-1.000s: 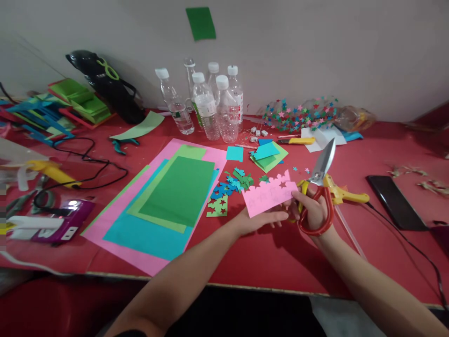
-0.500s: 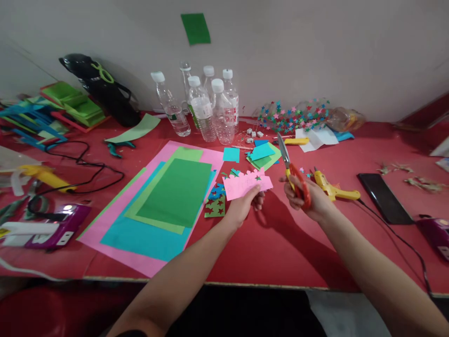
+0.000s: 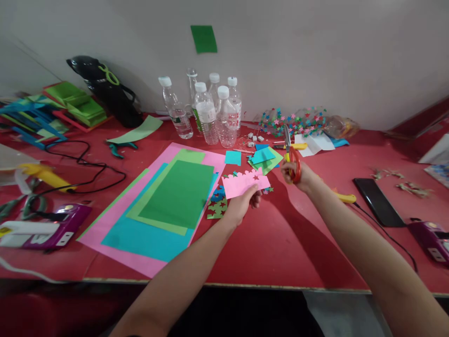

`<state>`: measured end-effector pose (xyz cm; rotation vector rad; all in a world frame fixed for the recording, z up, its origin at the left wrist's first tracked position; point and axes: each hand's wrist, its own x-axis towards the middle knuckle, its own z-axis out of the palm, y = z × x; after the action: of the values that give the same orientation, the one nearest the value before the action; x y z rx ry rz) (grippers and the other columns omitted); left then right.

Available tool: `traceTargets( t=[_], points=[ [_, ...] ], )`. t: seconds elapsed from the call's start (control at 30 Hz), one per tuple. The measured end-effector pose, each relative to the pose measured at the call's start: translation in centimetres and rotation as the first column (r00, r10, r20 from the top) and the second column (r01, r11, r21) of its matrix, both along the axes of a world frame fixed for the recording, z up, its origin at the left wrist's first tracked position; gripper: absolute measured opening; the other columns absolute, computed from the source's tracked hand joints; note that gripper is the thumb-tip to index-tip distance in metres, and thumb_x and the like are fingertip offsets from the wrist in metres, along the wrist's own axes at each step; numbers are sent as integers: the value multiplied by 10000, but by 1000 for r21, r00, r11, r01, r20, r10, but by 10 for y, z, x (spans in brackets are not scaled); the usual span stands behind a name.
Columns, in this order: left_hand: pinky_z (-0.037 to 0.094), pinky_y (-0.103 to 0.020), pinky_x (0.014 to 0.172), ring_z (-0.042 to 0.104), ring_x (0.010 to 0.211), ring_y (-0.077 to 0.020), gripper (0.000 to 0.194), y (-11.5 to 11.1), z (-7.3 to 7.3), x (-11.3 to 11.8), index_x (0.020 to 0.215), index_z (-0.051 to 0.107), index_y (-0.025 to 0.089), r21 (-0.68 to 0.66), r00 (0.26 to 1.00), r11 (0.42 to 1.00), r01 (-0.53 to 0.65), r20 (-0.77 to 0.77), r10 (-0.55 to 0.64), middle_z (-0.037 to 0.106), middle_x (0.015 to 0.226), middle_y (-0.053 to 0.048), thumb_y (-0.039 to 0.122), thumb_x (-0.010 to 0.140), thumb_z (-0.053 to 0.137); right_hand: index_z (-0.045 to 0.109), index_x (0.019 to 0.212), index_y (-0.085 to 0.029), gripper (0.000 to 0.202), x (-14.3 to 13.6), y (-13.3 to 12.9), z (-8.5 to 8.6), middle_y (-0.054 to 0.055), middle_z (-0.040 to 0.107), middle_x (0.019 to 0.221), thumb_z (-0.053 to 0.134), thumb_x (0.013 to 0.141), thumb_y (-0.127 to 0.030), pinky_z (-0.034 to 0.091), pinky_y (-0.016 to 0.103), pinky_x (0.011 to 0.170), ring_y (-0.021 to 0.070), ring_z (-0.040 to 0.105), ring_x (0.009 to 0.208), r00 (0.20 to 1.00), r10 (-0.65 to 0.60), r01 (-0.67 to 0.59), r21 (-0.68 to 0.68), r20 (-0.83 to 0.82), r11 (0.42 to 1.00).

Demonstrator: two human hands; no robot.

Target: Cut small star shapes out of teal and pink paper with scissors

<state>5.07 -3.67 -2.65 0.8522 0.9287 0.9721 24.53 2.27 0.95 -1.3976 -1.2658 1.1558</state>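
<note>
Pinched in my left hand (image 3: 244,204) is a pink paper piece (image 3: 242,186) with a scalloped upper edge and a star-shaped hole near its right end. My right hand (image 3: 298,174) grips a pair of scissors (image 3: 295,164) with red and yellow handles, blades pointing up and away, apart from the paper. Star-punched green scrap (image 3: 217,208) and blue scrap (image 3: 218,193) lie beside my left hand. Behind the pink piece are a small blue square (image 3: 233,157) and a pile of blue and green paper pieces (image 3: 268,161). A few small loose stars lie near my left fingers.
Stacked coloured sheets (image 3: 178,194) cover the left middle. Plastic bottles (image 3: 206,117) and a star-filled clear bottle (image 3: 294,120) stand or lie along the wall. A yellow glue gun (image 3: 345,198), partly behind my right arm, trails a cable near a black phone (image 3: 379,201).
My right hand and the scissors have moved slightly away from me, toward the wall. My left hand still holds the pink paper, nearly in place. The view has shifted a little.
</note>
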Motion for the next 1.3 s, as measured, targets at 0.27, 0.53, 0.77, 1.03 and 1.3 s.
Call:
traceTargets(
  t=[0.27, 0.53, 0.77, 1.03, 1.3],
  points=[
    [397, -226, 518, 502, 493, -74, 399, -12, 2, 5, 697, 586, 145, 35, 970, 972, 233, -75, -230, 562, 578, 3, 524, 812, 541, 483, 666, -185, 352, -17, -78, -15, -48, 527, 453, 692, 717, -463, 209, 181, 272, 47, 346, 267, 989, 114, -131, -195, -98, 972],
    [454, -255, 536, 579, 527, -114, 327, -14, 7, 3, 676, 629, 117, 59, 975, 974, 221, -17, -220, 625, 618, -33, 438, 732, 652, 437, 676, -201, 262, -14, -89, -16, -69, 523, 443, 646, 750, -341, 254, 159, 274, 54, 380, 279, 995, 30, -40, -106, -92, 994],
    [491, -270, 578, 630, 570, -139, 288, -13, 9, 1, 680, 668, 115, 34, 983, 985, 168, 66, -169, 672, 656, -56, 401, 715, 681, 455, 716, -199, 251, -15, -88, -1, -67, 531, 448, 656, 725, -350, 254, 172, 296, 63, 395, 297, 996, 80, -83, -136, -31, 987],
    [473, -285, 583, 596, 561, -138, 315, -13, 7, 2, 660, 665, 143, 89, 977, 973, 211, 0, -211, 649, 607, -35, 452, 721, 677, 431, 701, -208, 298, -23, -90, 2, -60, 518, 471, 651, 735, -406, 271, 205, 345, 79, 406, 331, 991, 133, -130, -116, 18, 985],
    [452, -244, 573, 539, 529, -98, 279, -1, 11, -10, 596, 620, 163, 193, 995, 976, -98, 2, 100, 601, 557, -3, 359, 793, 605, 431, 678, -210, 351, -3, -92, 2, -44, 445, 560, 646, 719, -485, 331, 250, 477, 109, 404, 488, 963, 55, -66, 34, 263, 997]
  ],
)
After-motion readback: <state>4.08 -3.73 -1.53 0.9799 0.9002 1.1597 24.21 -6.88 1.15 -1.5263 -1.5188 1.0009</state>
